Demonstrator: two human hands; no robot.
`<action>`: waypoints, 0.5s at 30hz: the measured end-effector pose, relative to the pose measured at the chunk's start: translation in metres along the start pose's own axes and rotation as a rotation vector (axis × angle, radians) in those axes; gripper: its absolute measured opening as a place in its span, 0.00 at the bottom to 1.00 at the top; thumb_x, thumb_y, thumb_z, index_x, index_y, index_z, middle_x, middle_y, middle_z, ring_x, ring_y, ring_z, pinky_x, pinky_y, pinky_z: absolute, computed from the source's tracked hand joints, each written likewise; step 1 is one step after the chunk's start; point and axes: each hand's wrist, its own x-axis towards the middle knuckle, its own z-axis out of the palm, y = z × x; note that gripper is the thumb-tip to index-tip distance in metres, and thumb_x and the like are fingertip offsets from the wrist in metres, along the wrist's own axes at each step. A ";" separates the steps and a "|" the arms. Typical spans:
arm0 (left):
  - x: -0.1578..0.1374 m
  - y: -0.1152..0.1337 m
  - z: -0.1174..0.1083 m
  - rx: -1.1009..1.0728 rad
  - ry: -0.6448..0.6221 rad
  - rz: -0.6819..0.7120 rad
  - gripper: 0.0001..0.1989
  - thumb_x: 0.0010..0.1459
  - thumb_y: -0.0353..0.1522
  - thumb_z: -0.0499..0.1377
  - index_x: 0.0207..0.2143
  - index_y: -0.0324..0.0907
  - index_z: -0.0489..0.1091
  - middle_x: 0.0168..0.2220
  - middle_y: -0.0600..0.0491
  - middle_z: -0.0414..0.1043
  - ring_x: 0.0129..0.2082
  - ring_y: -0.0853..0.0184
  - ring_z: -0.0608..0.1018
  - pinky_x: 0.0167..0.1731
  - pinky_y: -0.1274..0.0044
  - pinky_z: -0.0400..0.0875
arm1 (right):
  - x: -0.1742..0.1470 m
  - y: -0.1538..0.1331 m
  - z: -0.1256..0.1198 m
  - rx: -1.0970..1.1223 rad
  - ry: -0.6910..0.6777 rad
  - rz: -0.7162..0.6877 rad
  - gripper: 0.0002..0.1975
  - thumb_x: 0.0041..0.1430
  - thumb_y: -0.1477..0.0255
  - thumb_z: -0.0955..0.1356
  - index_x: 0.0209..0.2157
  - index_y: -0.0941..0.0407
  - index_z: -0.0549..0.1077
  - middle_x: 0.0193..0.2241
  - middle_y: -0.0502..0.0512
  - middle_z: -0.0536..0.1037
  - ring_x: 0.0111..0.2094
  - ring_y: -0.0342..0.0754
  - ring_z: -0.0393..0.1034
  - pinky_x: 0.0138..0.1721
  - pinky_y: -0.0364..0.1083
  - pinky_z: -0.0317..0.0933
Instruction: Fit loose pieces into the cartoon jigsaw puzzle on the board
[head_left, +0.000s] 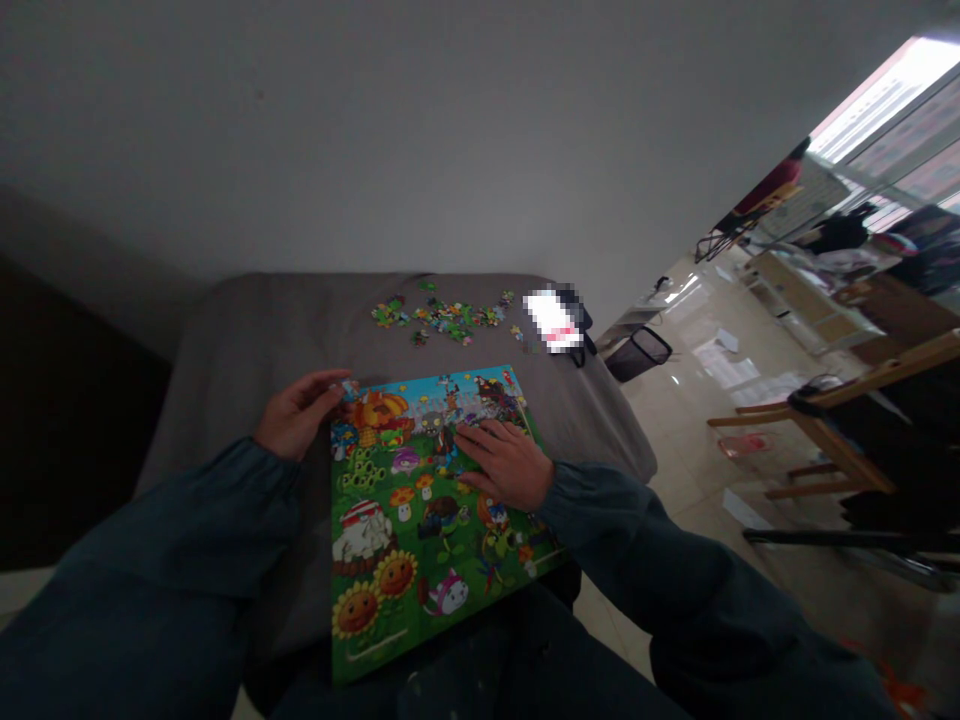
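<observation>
A colourful jigsaw puzzle board (375,545) with cartoon plants and sunflowers lies across the near edge of a grey cloth-covered surface and over my lap. My left hand (295,412) is at the board's top left corner, thumb and forefinger pinched on a small light-blue puzzle piece (348,388). Whether that piece touches the board I cannot tell. On the board's upper right part rests my right hand (511,464), palm down with its fingers stretched out. Beyond the board, loose puzzle pieces (454,320) are scattered over the grey cloth.
At the surface's right end lies a phone with a bright, blurred screen (553,322), beside a dark strap. A pale wall (375,140) rises behind. To the right on the tiled floor stand a dark bin (637,352) and a wooden chair (840,465).
</observation>
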 end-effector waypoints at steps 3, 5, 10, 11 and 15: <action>-0.001 0.000 0.000 -0.005 0.000 0.006 0.32 0.38 0.49 0.77 0.42 0.40 0.80 0.35 0.51 0.82 0.26 0.69 0.80 0.30 0.76 0.80 | -0.001 0.001 0.003 0.028 0.010 0.010 0.29 0.72 0.56 0.67 0.66 0.59 0.70 0.66 0.64 0.72 0.62 0.60 0.66 0.59 0.59 0.66; -0.001 0.001 0.001 -0.009 -0.003 0.005 0.32 0.37 0.50 0.77 0.42 0.40 0.80 0.35 0.52 0.82 0.26 0.69 0.80 0.29 0.77 0.80 | -0.002 0.001 0.004 0.033 0.012 0.012 0.29 0.72 0.57 0.67 0.66 0.59 0.70 0.65 0.64 0.72 0.62 0.60 0.65 0.59 0.59 0.66; 0.000 0.000 0.000 -0.011 -0.006 0.008 0.33 0.37 0.50 0.78 0.42 0.41 0.80 0.33 0.52 0.82 0.25 0.70 0.80 0.28 0.78 0.80 | -0.002 0.001 0.004 0.039 0.007 0.009 0.29 0.72 0.58 0.68 0.66 0.61 0.70 0.66 0.66 0.71 0.63 0.62 0.65 0.60 0.60 0.66; 0.000 -0.001 0.000 -0.009 -0.008 0.010 0.32 0.38 0.50 0.78 0.42 0.40 0.79 0.33 0.52 0.82 0.25 0.70 0.80 0.28 0.77 0.80 | -0.002 0.002 0.004 0.048 0.008 0.008 0.29 0.72 0.58 0.68 0.66 0.61 0.70 0.66 0.66 0.71 0.63 0.61 0.65 0.61 0.60 0.66; 0.001 -0.001 -0.001 0.001 -0.019 0.009 0.30 0.43 0.48 0.77 0.43 0.40 0.79 0.37 0.50 0.83 0.26 0.69 0.80 0.30 0.75 0.81 | -0.003 0.002 0.004 0.075 0.011 0.008 0.28 0.72 0.57 0.68 0.65 0.58 0.70 0.65 0.65 0.72 0.63 0.60 0.64 0.62 0.60 0.65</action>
